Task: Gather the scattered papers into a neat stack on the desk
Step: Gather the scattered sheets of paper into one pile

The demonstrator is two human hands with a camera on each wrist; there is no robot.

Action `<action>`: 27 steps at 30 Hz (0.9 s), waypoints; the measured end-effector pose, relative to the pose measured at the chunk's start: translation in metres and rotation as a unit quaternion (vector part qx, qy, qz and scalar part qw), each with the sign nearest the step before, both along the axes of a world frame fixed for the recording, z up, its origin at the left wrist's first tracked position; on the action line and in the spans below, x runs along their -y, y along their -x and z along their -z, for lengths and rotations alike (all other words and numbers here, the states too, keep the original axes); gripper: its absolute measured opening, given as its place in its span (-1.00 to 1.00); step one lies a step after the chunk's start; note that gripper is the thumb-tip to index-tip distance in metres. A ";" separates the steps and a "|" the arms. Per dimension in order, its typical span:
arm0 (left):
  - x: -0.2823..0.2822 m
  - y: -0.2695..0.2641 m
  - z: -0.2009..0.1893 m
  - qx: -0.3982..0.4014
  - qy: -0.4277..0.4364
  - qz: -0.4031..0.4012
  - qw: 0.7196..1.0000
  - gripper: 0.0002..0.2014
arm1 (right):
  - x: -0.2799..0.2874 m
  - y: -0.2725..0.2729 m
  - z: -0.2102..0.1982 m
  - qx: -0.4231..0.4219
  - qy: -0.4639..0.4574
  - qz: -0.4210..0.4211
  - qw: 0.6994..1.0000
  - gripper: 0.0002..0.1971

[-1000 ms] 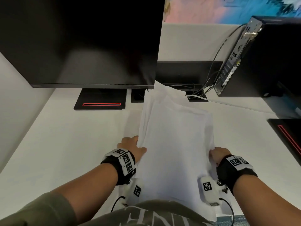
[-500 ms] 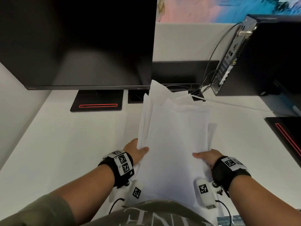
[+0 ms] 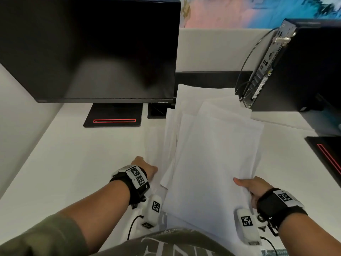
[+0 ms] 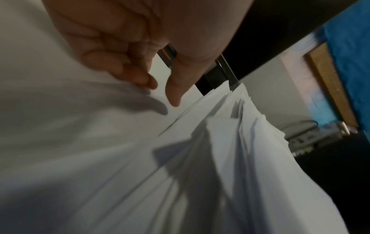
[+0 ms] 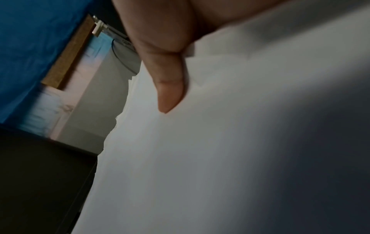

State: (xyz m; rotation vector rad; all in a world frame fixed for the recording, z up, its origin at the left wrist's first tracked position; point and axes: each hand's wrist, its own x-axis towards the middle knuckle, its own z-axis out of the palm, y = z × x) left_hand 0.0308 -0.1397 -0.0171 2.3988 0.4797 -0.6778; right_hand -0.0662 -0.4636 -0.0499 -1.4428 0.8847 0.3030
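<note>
Though my right hand pinches the gathered, uneven white paper sheets, my empty left hand hangs loose; squaring remains.

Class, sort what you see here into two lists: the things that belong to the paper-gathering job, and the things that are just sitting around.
Part of the job:
- papers, fanned unevenly
- desk
- right hand, gripping the papers' edge
- left hand, beside the papers, holding nothing

Just sitting around:
- monitor
- monitor stand
- computer case
- cables
</note>
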 end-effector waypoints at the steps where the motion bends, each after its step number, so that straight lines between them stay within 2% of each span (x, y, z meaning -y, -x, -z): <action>1: 0.004 0.001 0.000 -0.002 -0.004 0.022 1.000 -0.81 | 0.005 0.001 0.002 -0.002 -0.008 0.008 1.000 -0.82; 2: 0.007 0.001 0.000 -0.001 -0.010 0.045 0.999 -0.88 | 0.008 0.002 0.003 -0.004 -0.009 0.013 1.000 -0.79; 4: 0.015 0.004 -0.001 0.001 -0.033 0.086 0.996 -0.88 | 0.010 0.002 0.005 -0.011 -0.010 0.009 1.000 -0.78; 7: 0.025 0.005 0.003 0.036 -0.026 0.077 0.996 -0.60 | 0.010 -0.001 0.003 -0.018 -0.005 -0.015 1.000 -0.82; 10: 0.032 0.004 0.006 0.061 0.007 0.100 0.993 -0.53 | 0.006 -0.009 0.001 -0.028 0.009 -0.035 0.999 -0.80; 14: 0.037 0.002 0.010 0.084 0.058 0.073 0.992 -0.57 | -0.002 -0.020 -0.002 -0.034 0.014 -0.045 0.998 -0.53; 18: 0.034 0.001 0.014 0.104 0.110 0.025 0.988 -0.56 | -0.008 -0.028 0.000 -0.040 0.084 -0.074 0.993 -0.32; 22: 0.030 -0.004 0.013 0.078 0.132 -0.054 0.987 -0.43 | -0.002 -0.022 -0.007 -0.038 0.151 -0.044 0.987 -0.53; 25: 0.032 -0.005 0.008 0.048 0.133 -0.012 0.990 -0.30 | 0.007 -0.005 -0.018 -0.001 0.139 0.015 0.990 -0.63; 27: 0.038 -0.005 0.004 0.049 0.169 -0.006 0.984 -0.19 | 0.014 0.006 -0.028 0.028 0.108 0.055 0.992 -0.67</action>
